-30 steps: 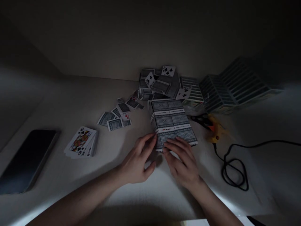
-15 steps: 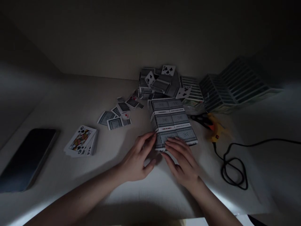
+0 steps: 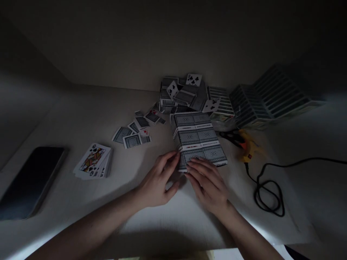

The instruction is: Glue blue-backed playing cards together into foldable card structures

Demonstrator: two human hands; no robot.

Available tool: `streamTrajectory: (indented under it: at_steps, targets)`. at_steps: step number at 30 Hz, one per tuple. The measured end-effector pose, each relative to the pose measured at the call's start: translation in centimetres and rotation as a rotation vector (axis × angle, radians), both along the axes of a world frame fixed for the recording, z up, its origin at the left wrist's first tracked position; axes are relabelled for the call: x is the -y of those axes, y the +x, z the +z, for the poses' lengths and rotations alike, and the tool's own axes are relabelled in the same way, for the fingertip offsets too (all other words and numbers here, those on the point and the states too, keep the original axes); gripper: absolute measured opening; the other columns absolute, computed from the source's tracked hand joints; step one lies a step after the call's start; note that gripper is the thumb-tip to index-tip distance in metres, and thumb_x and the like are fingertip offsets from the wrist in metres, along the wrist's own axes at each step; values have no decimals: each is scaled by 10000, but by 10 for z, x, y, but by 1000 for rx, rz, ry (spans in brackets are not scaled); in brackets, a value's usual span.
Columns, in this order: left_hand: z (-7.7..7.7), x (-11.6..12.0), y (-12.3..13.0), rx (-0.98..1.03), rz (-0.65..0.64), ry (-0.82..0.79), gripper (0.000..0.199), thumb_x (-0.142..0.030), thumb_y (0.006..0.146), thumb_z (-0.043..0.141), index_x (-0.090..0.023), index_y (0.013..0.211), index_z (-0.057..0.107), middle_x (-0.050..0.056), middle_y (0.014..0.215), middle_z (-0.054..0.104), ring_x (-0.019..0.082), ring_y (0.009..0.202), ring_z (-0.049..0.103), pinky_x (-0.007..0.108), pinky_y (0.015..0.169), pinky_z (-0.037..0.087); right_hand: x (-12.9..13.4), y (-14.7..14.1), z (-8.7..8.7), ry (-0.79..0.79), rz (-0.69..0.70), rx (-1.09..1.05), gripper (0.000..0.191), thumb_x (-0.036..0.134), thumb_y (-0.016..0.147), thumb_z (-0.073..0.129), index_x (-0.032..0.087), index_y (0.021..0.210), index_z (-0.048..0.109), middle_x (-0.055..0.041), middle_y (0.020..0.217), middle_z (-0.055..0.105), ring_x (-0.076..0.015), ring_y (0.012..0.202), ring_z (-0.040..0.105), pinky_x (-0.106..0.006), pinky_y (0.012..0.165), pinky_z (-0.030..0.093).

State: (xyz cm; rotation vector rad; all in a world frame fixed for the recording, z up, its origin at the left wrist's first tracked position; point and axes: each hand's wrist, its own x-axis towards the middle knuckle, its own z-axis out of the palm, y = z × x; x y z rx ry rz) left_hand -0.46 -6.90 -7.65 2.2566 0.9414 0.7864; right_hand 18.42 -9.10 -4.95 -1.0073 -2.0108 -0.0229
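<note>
A box covered in playing cards (image 3: 189,137), their blue-grey patterned backs outward, lies before me on the table. My left hand (image 3: 159,177) touches its near left corner with the fingertips; the thumb stands apart from the box. Over the near edge, my right hand (image 3: 208,184) has its fingers bent on the top face and its thumb at the front side, gripping that edge. Left of the box are loose cut cards (image 3: 132,141), mostly face down. A stack of cards (image 3: 93,162) with a queen on top sits further left.
A dark phone (image 3: 32,182) lies at far left. Behind the box is another card-covered piece with loose cards (image 3: 193,79) on it. Folded card panels (image 3: 276,97) stand at back right. A yellow glue gun (image 3: 249,146) rests to the right, its black cable (image 3: 268,198) looped.
My right hand's fingers have shifted slightly left along the box's near edge and drawn closer together. My left hand and the box stay almost as they were.
</note>
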Motion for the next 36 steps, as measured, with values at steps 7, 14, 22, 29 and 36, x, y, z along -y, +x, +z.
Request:
streamTrajectory:
  at_steps: [7, 14, 22, 29, 36]
  targets:
    - [-1, 1, -1, 10, 2, -9, 831, -194, 803, 560, -225, 1492, 97, 152, 1427, 270, 317, 1321, 327, 495, 1057, 407, 2, -1, -2, 4, -36, 8, 441, 43, 752, 686, 156, 1168, 595, -118, 1067, 658, -220, 1038, 619, -413, 885, 547]
    - [-1, 0, 0, 4, 8, -26, 830, -203, 805, 564, -235, 1493, 100, 145, 1429, 278, 316, 1322, 330, 493, 1059, 406, 2, -2, -3, -47, -123, -60, 526, 116, 783, 681, 194, 1280, 527, -107, 1097, 646, -205, 1038, 622, -360, 855, 559]
    - [-1, 1, 1, -9, 75, -2, 845, -190, 822, 528, -211, 1498, 23, 157, 1411, 314, 308, 1291, 355, 494, 1047, 404, 1, -4, -6, -51, -111, -89, 427, 115, 773, 677, 191, 1180, 570, -90, 1050, 667, -207, 996, 639, -373, 839, 553]
    - [2, 2, 4, -26, 84, 219, 741, -90, 792, 526, -282, 1457, 262, 115, 1381, 315, 295, 1253, 383, 472, 1033, 391, 0, -3, -7, -118, -146, -164, 361, 203, 777, 685, 208, 1111, 550, -78, 985, 674, -197, 919, 658, -358, 785, 568]
    - [2, -3, 4, 16, 154, 222, 763, -107, 796, 549, -281, 1466, 227, 118, 1348, 355, 289, 1226, 401, 473, 1017, 394, -1, -5, -5, -50, -126, -151, 430, 173, 781, 685, 212, 1172, 513, -71, 986, 659, -196, 923, 652, -372, 782, 574]
